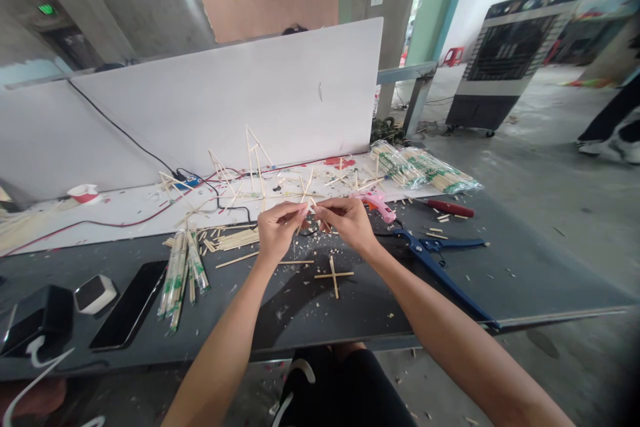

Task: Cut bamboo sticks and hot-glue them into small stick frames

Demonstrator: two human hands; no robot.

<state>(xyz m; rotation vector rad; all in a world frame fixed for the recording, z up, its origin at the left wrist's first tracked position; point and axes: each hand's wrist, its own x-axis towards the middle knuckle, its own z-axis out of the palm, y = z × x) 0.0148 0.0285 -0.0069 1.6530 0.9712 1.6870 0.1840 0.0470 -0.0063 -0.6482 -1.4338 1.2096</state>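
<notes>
My left hand [281, 227] and my right hand [346, 219] meet over the middle of the table, both closed in a pinch. Between the fingertips are thin wooden sticks [309, 181] that cross and point upward; the fingers partly hide where they join. Below the hands, a cross of two sticks [333, 275] lies on the dark tabletop. To the right of my right hand rests a pink glue gun [379, 204]. Several loose sticks [235, 240] are spread left of my left hand. Farther back stand thin stick frames [256, 159].
Blue long-handled cutters [440, 267] and a red-handled tool [447, 207] lie at the right. Bagged sticks [425, 168] sit behind them, with more wrapped sticks [183, 270] at left. A phone [131, 305] and a white device [95, 294] are farther left. A white panel [225, 97] stands behind.
</notes>
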